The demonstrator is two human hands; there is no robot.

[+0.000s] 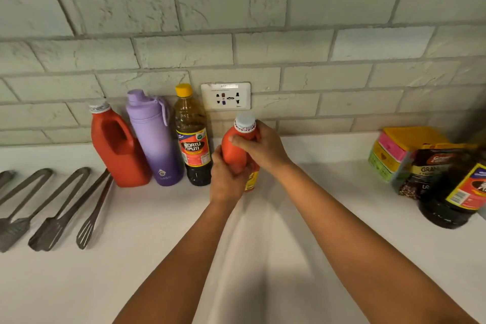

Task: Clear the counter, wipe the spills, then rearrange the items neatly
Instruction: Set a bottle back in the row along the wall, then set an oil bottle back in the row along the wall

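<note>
Held thing: small red bottle [238, 148] with a white cap, upright at the centre of the frame, just right of the soy sauce bottle [193, 137]; whether its base rests on the tabletop [147, 258] cannot be told, since the hands cover it
Left hand [226, 179]: fingers curled round the lower body of the small red bottle, thumb up its left side
Right hand [259, 146]: fingers wrapped round the upper body just under the cap, thumb across the front
Row against the wall, left of centre: red jug [118, 146] with a moulded handle; purple flask [155, 139] just beside it; then the soy sauce bottle with a yellow cap, nearly touching the flask
Left edge of the frame: metal tongs [56, 209] and other utensils lying side by side on the tabletop, handles pointing up and to the right
Right edge of the frame: yellow-lidded box [394, 150] near the wall; dark pouch [426, 168] in front of it; large dark bottle [455, 192] nearest the viewer, blurred
Wall: pale brick tiles; white socket [226, 96] above the held bottle
</note>
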